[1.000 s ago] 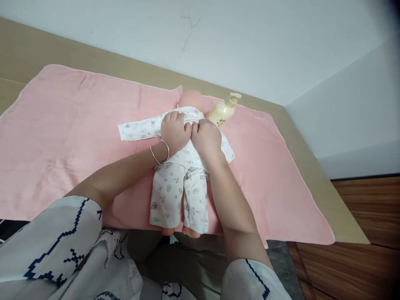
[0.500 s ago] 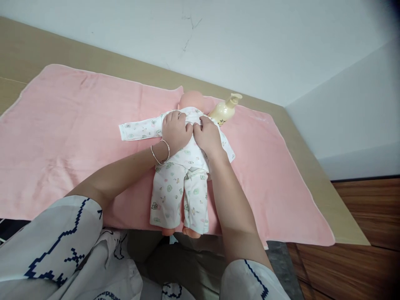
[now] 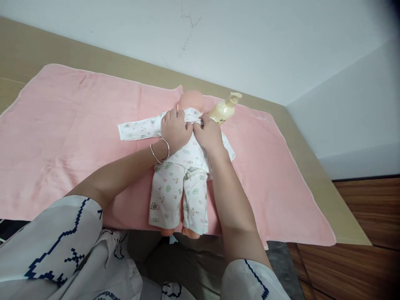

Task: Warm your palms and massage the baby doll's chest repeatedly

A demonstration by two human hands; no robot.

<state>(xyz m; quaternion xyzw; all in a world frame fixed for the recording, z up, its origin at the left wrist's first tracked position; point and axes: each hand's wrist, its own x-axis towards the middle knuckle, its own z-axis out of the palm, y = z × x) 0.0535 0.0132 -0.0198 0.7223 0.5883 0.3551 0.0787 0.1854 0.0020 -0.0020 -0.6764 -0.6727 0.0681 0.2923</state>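
Note:
A baby doll (image 3: 190, 100) lies on its back on a pink towel (image 3: 71, 125), feet toward me, dressed in a white printed top (image 3: 139, 128) and matching trousers (image 3: 178, 196). My left hand (image 3: 173, 129), with thin bangles at the wrist, is closed on the top's fabric at the doll's chest near the collar. Beside it, my right hand (image 3: 210, 135) pinches the same fabric; the two hands touch at the middle of the chest. One empty sleeve lies stretched out to the left.
A cream pump bottle (image 3: 223, 110) lies on the towel just right of the doll's head. The towel covers a tan table (image 3: 315, 175) against a white wall. Wooden floor (image 3: 359, 258) shows at lower right.
Both hands have crept slightly up the doll's chest toward the collar, fingers gathering the fabric there. The doll and bottle have stayed in place.

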